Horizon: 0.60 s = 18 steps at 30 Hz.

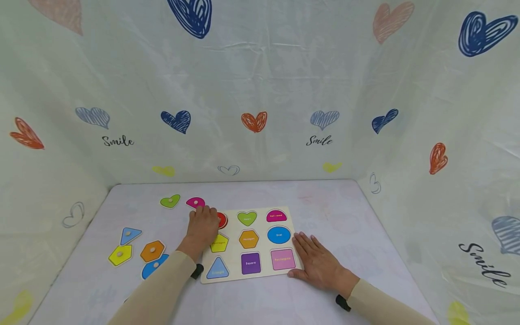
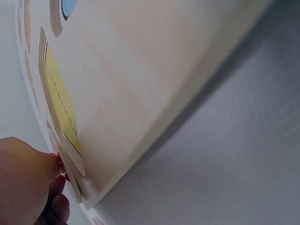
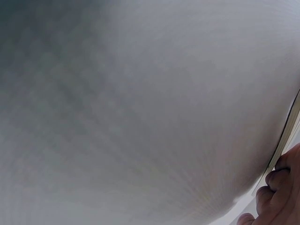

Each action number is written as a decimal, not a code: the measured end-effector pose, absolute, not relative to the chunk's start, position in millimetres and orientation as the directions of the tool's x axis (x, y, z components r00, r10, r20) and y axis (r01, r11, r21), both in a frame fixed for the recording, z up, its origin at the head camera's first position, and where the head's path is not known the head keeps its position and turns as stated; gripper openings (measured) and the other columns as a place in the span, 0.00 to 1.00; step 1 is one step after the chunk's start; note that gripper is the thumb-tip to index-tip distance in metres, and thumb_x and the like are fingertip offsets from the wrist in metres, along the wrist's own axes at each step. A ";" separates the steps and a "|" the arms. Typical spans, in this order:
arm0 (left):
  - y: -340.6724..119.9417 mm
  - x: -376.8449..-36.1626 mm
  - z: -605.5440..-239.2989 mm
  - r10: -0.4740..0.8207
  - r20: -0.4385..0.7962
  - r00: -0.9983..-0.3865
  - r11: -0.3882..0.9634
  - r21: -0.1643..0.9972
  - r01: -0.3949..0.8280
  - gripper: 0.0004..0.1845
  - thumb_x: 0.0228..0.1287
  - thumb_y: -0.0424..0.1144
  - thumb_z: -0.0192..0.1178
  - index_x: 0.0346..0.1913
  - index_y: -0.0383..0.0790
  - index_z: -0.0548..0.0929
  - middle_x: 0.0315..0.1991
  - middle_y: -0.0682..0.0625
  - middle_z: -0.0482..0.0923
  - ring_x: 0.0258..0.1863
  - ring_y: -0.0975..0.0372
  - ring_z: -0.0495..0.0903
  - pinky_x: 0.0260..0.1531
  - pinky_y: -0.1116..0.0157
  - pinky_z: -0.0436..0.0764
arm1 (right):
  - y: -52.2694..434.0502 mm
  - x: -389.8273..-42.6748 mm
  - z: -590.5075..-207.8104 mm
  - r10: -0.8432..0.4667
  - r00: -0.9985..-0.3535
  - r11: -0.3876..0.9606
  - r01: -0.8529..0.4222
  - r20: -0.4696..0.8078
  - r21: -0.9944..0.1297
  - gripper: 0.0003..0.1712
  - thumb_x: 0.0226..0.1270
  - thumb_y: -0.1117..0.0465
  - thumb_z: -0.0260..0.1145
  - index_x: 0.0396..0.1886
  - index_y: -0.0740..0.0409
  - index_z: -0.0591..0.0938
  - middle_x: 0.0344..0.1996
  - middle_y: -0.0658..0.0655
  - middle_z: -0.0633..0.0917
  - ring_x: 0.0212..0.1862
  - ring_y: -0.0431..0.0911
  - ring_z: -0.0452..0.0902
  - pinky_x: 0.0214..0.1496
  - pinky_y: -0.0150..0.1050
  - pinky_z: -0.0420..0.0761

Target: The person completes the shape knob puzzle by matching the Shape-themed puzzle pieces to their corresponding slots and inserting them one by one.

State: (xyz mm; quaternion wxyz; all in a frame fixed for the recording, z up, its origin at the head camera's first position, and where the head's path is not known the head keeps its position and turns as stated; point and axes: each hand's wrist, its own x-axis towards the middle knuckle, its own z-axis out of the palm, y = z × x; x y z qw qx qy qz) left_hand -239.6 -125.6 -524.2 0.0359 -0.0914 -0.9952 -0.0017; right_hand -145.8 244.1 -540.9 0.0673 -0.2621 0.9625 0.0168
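My left hand [image 1: 203, 229] is over the upper left corner of a shape puzzle board [image 1: 234, 262]. Its thumb and fingers pinch a red round puzzle piece [image 1: 223, 220], part of which they cover. In the left wrist view this piece [image 2: 71, 174] tilts at the board's surface, with fingertips on its red knob. My right hand [image 1: 318, 264] lies with fingers extended along the board's right edge, thumb near the lower right corner. Printed shapes on the board include a yellow pentagon [image 1: 219, 243], a green heart [image 1: 247, 218] and a purple square [image 1: 250, 263].
Loose knobbed pieces lie left of the board: a green heart piece [image 1: 169, 201], a magenta half-round [image 1: 195, 202], a blue triangle [image 1: 130, 235], a yellow pentagon piece [image 1: 120, 255], an orange hexagon [image 1: 152, 251] and a blue piece [image 1: 154, 267] partly behind the left sleeve. Curtains with printed hearts surround the white table [image 1: 357, 216].
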 end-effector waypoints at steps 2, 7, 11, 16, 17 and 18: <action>-125.1 -239.8 -523.4 0.180 0.064 -0.982 0.984 0.002 0.180 0.26 0.64 0.40 0.74 0.58 0.28 0.78 0.46 0.35 0.77 0.50 0.45 0.72 0.53 0.46 0.77 | 244.4 -146.0 -541.5 -0.503 -0.853 0.862 -0.508 -0.138 -0.001 0.60 0.72 0.19 0.45 0.84 0.61 0.58 0.84 0.58 0.61 0.85 0.55 0.52 0.84 0.55 0.54; -122.6 -241.0 -521.1 0.178 0.040 -0.983 0.984 0.010 0.178 0.24 0.71 0.43 0.68 0.59 0.28 0.78 0.46 0.36 0.77 0.50 0.45 0.72 0.54 0.46 0.77 | 244.2 -146.2 -540.8 -0.501 -0.854 0.863 -0.506 -0.143 -0.004 0.60 0.72 0.19 0.45 0.84 0.61 0.58 0.84 0.58 0.60 0.85 0.55 0.52 0.84 0.55 0.54; -120.7 -241.2 -521.7 0.178 0.027 -0.984 0.984 0.010 0.178 0.24 0.70 0.43 0.69 0.59 0.28 0.78 0.46 0.36 0.77 0.51 0.45 0.72 0.55 0.45 0.77 | 244.0 -146.3 -540.2 -0.497 -0.855 0.865 -0.502 -0.146 -0.004 0.60 0.71 0.19 0.45 0.84 0.61 0.57 0.84 0.58 0.60 0.85 0.55 0.51 0.85 0.55 0.53; -120.1 -241.3 -523.2 0.173 0.019 -0.985 0.985 -0.002 0.173 0.25 0.68 0.41 0.71 0.59 0.28 0.78 0.46 0.36 0.77 0.50 0.45 0.72 0.55 0.46 0.77 | 244.3 -146.8 -541.6 -0.499 -0.854 0.864 -0.504 -0.146 -0.005 0.61 0.71 0.19 0.45 0.85 0.61 0.57 0.84 0.58 0.60 0.85 0.55 0.51 0.85 0.55 0.53; -120.2 -241.4 -523.5 0.172 0.019 -0.985 0.985 -0.006 0.172 0.26 0.67 0.41 0.72 0.60 0.28 0.78 0.46 0.36 0.77 0.50 0.45 0.72 0.55 0.46 0.77 | 244.6 -146.7 -541.9 -0.500 -0.854 0.863 -0.505 -0.143 -0.005 0.61 0.71 0.19 0.45 0.84 0.61 0.58 0.84 0.58 0.60 0.85 0.55 0.52 0.85 0.55 0.53; -120.4 -241.4 -523.9 0.173 0.019 -0.985 0.985 -0.008 0.173 0.26 0.66 0.41 0.73 0.60 0.28 0.78 0.46 0.36 0.77 0.50 0.45 0.72 0.55 0.46 0.77 | 244.6 -146.7 -542.0 -0.501 -0.854 0.863 -0.505 -0.141 -0.004 0.61 0.71 0.19 0.45 0.84 0.61 0.58 0.84 0.58 0.61 0.85 0.55 0.52 0.85 0.55 0.53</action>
